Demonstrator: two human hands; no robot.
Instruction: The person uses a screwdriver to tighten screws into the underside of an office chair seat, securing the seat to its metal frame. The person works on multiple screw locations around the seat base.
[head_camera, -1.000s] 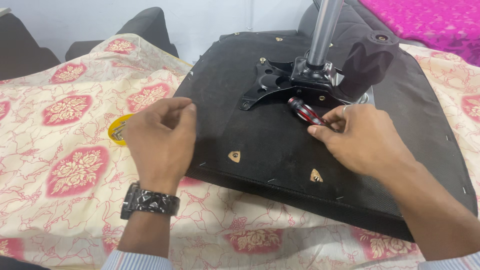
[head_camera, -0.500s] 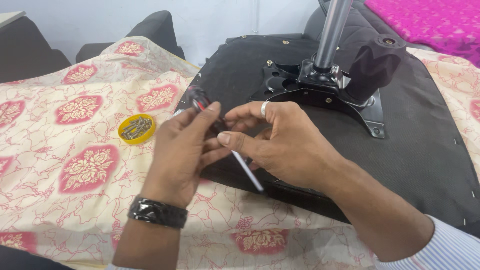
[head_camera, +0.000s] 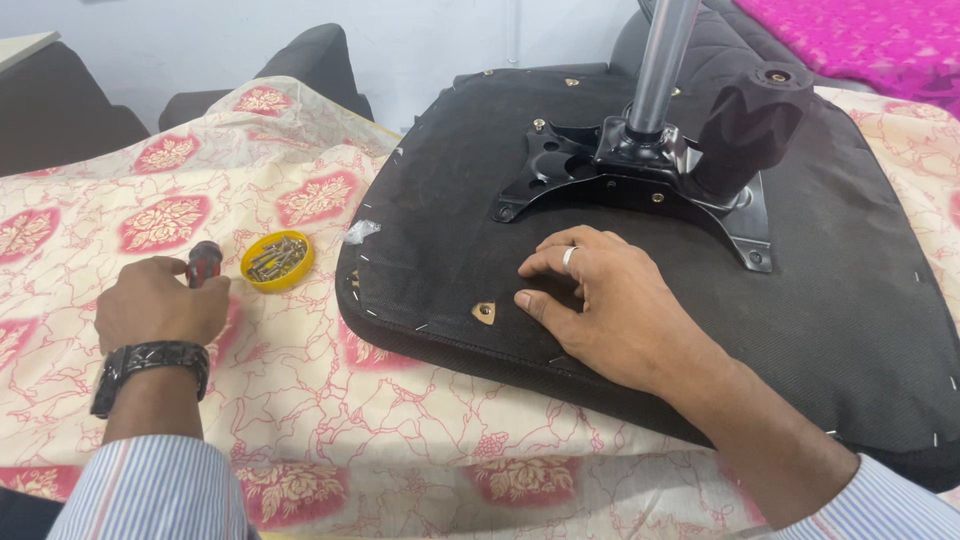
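The cream cloth with red flower medallions (head_camera: 330, 400) covers whatever carries everything, so the surface beneath cannot be made out. On its right half lies the upturned black fabric-covered chair seat (head_camera: 850, 330), its near right corner cut off by the picture's edge. Bolted to the middle of the seat is the black metal mounting plate (head_camera: 640, 185), with a grey metal column (head_camera: 660, 60) rising out of the top of the picture and a black plastic knob (head_camera: 750, 120) beside it.

The right hand (head_camera: 610, 310) lies flat on the seat near its front left corner, fingers spread and gripping nothing, just beside a small brass-coloured triangular fitting (head_camera: 484, 312). With only that hand steadying it, the seat could shift or tip on the loose cloth.

The left hand (head_camera: 160, 305) rests toward the left edge of the cloth, fingers curled round the red-and-black handle of a screwdriver (head_camera: 204, 264); its shaft and tip are hidden under the hand. Just beside it stands the small round yellow dish of metal screws (head_camera: 277, 260). A careless sweep of hand or tool could knock the dish over and scatter screws into the folds.
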